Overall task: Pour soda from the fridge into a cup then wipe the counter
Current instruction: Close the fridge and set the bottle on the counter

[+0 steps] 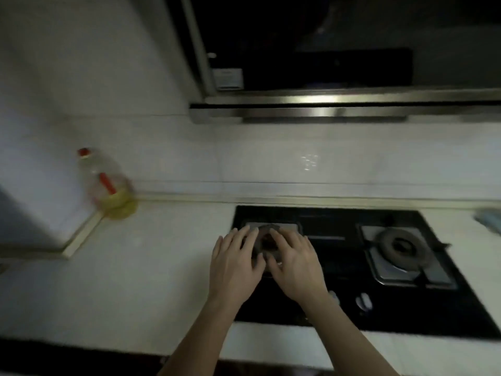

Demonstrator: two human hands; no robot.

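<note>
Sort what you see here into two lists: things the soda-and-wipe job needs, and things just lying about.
For the job:
- counter
- left hand, empty
- right hand, empty

No soda or cup in view.

Lying about:
- oil bottle
- hob
- right burner
- range hood

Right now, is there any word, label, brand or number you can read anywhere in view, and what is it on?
None can be read.
White sticker on the range hood: too blurred to read.
Oil bottle in the counter's corner: no legible label, only a red cap and handle.
Knobs on the black cooktop: no markings can be made out.
Both hands, left hand and right hand, cover the left burner.
</note>
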